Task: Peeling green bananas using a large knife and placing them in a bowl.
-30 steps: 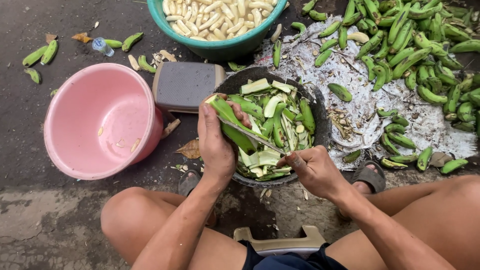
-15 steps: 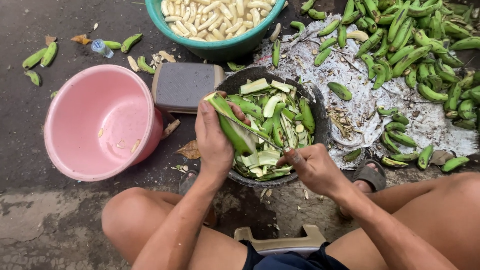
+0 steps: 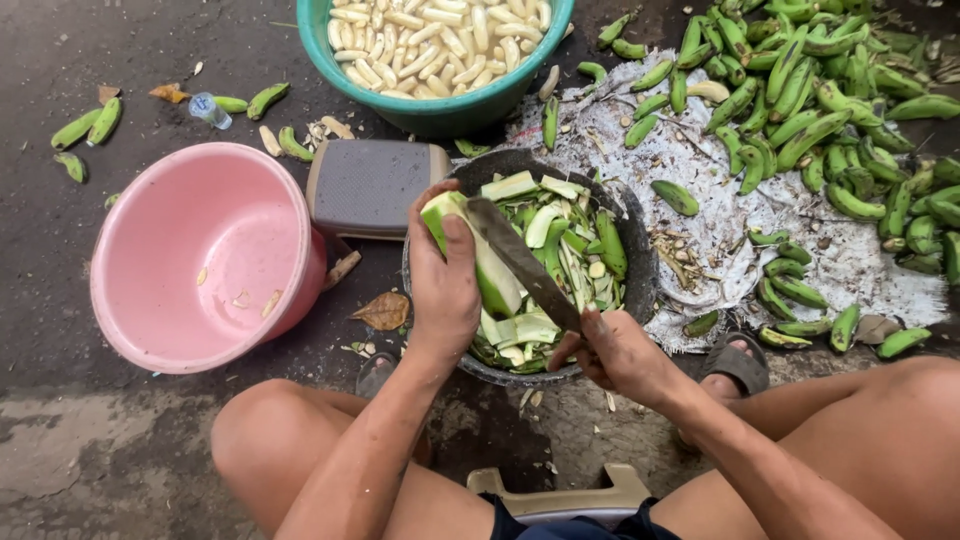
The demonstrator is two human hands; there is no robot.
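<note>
The green banana (image 3: 482, 262) is lying at the centre of the frame with its long axis running from upper left to lower right; its partly peeled pale end is pointing to the upper left. It is sitting directly over the dark bowl (image 3: 632, 262) of green peels.

The left hand (image 3: 443, 285) is grasping the banana from its left side, fingers curled around the fruit and the thumb pressing on the upper end.

The knife (image 3: 522, 264) is lying along nearly the same diagonal, its blade resting on the right side of the banana with the tip toward the upper left. The right hand (image 3: 618, 352), at lower centre right, is clenching the knife handle.

A pink basin (image 3: 120, 250) is standing at the left, a teal basin (image 3: 432, 110) of peeled bananas at the top, and a pile of unpeeled bananas (image 3: 820, 110) at the upper right.
</note>
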